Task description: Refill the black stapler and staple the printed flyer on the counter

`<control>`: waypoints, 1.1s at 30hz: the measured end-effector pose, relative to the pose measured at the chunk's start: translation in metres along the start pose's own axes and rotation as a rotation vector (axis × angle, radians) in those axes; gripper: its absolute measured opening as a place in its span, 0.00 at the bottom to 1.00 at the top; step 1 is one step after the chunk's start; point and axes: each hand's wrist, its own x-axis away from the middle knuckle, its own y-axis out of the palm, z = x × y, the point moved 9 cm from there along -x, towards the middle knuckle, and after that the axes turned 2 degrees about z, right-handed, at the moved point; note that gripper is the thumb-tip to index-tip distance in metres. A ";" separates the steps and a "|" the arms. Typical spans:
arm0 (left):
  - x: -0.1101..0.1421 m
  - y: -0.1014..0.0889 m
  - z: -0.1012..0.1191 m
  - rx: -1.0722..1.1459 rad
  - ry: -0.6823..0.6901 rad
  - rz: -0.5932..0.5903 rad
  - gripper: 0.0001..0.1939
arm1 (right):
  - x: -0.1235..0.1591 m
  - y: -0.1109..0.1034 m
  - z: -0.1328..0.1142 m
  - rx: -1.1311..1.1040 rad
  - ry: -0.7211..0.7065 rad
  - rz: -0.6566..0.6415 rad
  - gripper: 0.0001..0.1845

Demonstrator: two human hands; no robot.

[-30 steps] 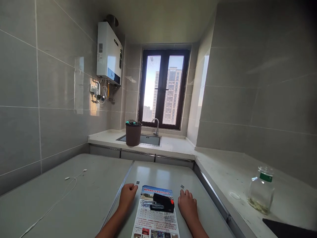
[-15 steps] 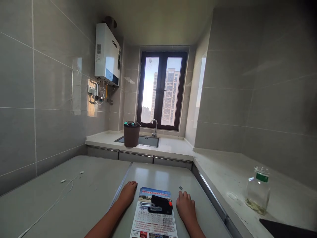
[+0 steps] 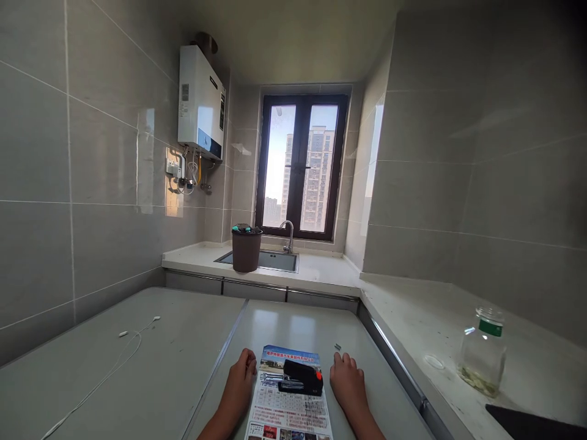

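The stapler point(image 3: 300, 380) lies on the leaflet point(image 3: 288, 417), between the two hands and apart from both. It is black, with a red spot at its right end and a bright metal part reaching out toward the left. The left hand point(image 3: 241, 370) rests on the table point(image 3: 284, 324) just beside the leaflet's left edge, its fingers curled in and its thumb side turned toward the stapler's metal end; the palm is hidden, so I cannot tell whether it has hold of anything. The right hand point(image 3: 347, 375) lies palm down on the other side, loosely spread with the fingers a little bent, and nothing shows in its grasp. The stapler's red end is near its index finger side, with a narrow gap between. Just beyond the right fingertips lies a small grey piece point(image 3: 338, 347), too small to name for certain. Well to the left on the same table runs a white cable point(image 3: 101, 379). On the counter point(image 3: 398, 318) to the right stands a glass jar point(image 3: 482, 354).
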 end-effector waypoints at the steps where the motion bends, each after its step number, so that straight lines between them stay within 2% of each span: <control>1: 0.003 0.002 0.005 0.045 0.019 -0.009 0.11 | 0.000 0.001 0.000 -0.002 -0.002 -0.004 0.18; 7: 0.009 0.000 0.022 0.170 0.070 -0.056 0.16 | 0.001 0.001 0.000 0.003 -0.009 -0.001 0.19; 16: 0.016 0.005 0.032 0.108 0.178 -0.156 0.19 | 0.003 0.000 -0.004 0.006 -0.007 -0.018 0.20; 22: 0.014 0.007 0.030 0.141 0.152 -0.150 0.21 | -0.003 -0.001 0.003 -0.044 0.012 -0.042 0.18; 25: 0.013 0.005 0.027 0.114 0.122 -0.130 0.18 | -0.005 -0.008 -0.002 -0.284 0.042 -0.021 0.10; 29: 0.015 0.004 0.028 0.073 0.129 -0.143 0.11 | 0.007 -0.039 -0.038 -0.836 -0.124 0.098 0.19; 31: 0.016 0.004 0.028 0.068 0.125 -0.145 0.10 | 0.018 -0.051 -0.055 -0.973 -0.214 0.081 0.17; 33: 0.018 0.003 0.029 0.075 0.121 -0.143 0.09 | 0.027 -0.056 -0.067 -1.019 -0.274 0.007 0.14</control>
